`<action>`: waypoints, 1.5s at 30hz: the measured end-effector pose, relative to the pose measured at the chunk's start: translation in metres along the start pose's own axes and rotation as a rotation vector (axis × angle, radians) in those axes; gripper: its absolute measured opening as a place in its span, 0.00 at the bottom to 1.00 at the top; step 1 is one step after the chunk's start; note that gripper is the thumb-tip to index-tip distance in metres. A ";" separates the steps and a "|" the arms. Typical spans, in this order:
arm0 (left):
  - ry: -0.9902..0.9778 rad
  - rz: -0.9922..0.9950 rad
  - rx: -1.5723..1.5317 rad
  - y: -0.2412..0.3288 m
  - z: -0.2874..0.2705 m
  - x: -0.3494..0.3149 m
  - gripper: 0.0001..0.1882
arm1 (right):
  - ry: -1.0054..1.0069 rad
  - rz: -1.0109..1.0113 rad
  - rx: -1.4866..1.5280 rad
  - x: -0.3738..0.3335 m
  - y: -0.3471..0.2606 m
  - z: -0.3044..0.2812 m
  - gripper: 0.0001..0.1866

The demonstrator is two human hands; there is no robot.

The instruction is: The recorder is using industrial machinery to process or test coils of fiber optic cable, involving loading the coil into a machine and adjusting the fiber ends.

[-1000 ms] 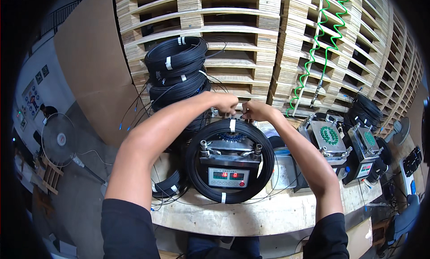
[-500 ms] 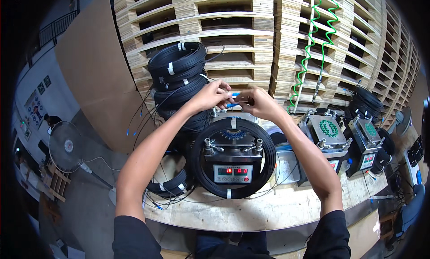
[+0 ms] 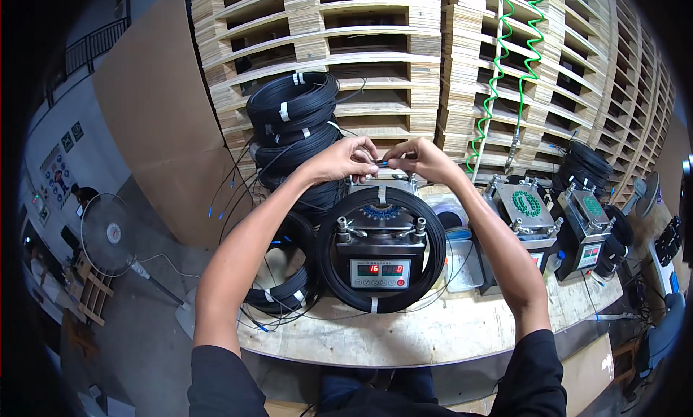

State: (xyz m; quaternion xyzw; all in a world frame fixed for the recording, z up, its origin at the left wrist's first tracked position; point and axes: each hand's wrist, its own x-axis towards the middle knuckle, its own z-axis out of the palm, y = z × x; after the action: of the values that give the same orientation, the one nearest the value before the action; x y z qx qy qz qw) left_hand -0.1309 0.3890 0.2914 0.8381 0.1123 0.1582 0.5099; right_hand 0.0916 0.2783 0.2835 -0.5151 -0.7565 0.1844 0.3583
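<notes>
The small blue connector (image 3: 383,164) sits beyond the metal press (image 3: 380,274), at its twelve o'clock, pinched, as far as I can make out, by the left hand (image 3: 343,159) from nine and the right hand (image 3: 424,159) from three, fingers closed on it. It looks light and stiff, likely fragile at the tip, so best held by its sides; the black cable coil (image 3: 326,248) hangs round the press at six.

L hand (image 3: 345,159) and R hand (image 3: 424,159) pinched a sm. blue connector (image 3: 383,164), just beyond a blk cable coil (image 3: 438,247) around a machine's (image 3: 380,252) front w/ lit red digits. Blk coil stack (image 3: 294,154) stood L, wood pallets (image 3: 424,63) bhnd.
</notes>
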 end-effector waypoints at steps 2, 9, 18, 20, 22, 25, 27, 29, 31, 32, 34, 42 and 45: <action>0.002 -0.032 0.149 0.002 -0.004 -0.006 0.13 | 0.043 0.052 -0.038 -0.005 0.007 -0.009 0.10; 0.109 -0.111 0.098 -0.040 -0.037 -0.045 0.12 | 0.176 0.086 -0.155 -0.038 0.049 -0.028 0.07; 0.264 -0.076 0.512 -0.057 -0.019 -0.106 0.19 | 0.250 0.148 -0.275 -0.089 0.055 -0.017 0.09; 0.330 -0.049 0.496 -0.061 -0.007 -0.117 0.19 | 0.262 0.069 -0.344 -0.098 0.071 -0.014 0.12; 0.442 0.103 0.688 -0.083 0.006 -0.129 0.18 | 0.227 -0.021 -0.439 -0.102 0.090 -0.009 0.22; 0.517 -0.043 0.591 -0.077 0.025 -0.144 0.17 | 0.172 -0.051 -0.454 -0.104 0.085 0.003 0.20; 0.547 0.031 0.601 -0.069 0.027 -0.144 0.17 | 0.183 -0.012 -0.375 -0.101 0.085 0.002 0.17; 0.587 0.156 0.603 -0.053 0.025 -0.142 0.16 | 0.217 0.043 -0.291 -0.094 0.079 0.003 0.08; 0.589 0.178 0.617 -0.032 0.021 -0.140 0.16 | 0.237 0.065 -0.252 -0.088 0.051 0.004 0.08; 0.588 0.211 0.628 -0.021 0.021 -0.137 0.16 | 0.263 0.089 -0.222 -0.088 0.042 0.002 0.08; 0.592 0.142 0.609 -0.005 0.022 -0.126 0.18 | 0.382 -0.080 -0.275 -0.086 0.048 -0.003 0.17; 0.621 0.233 0.424 -0.009 -0.018 -0.080 0.18 | 0.226 -0.085 -0.221 -0.059 -0.030 -0.010 0.19; 0.716 0.310 0.473 0.009 -0.019 -0.064 0.18 | 0.135 0.000 -0.196 -0.051 -0.040 -0.011 0.19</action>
State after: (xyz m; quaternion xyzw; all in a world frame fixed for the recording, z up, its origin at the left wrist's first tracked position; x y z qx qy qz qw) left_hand -0.1974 0.3779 0.2976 0.8310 0.1878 0.4822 0.2040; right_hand 0.0847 0.2153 0.2987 -0.5587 -0.7452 0.0743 0.3562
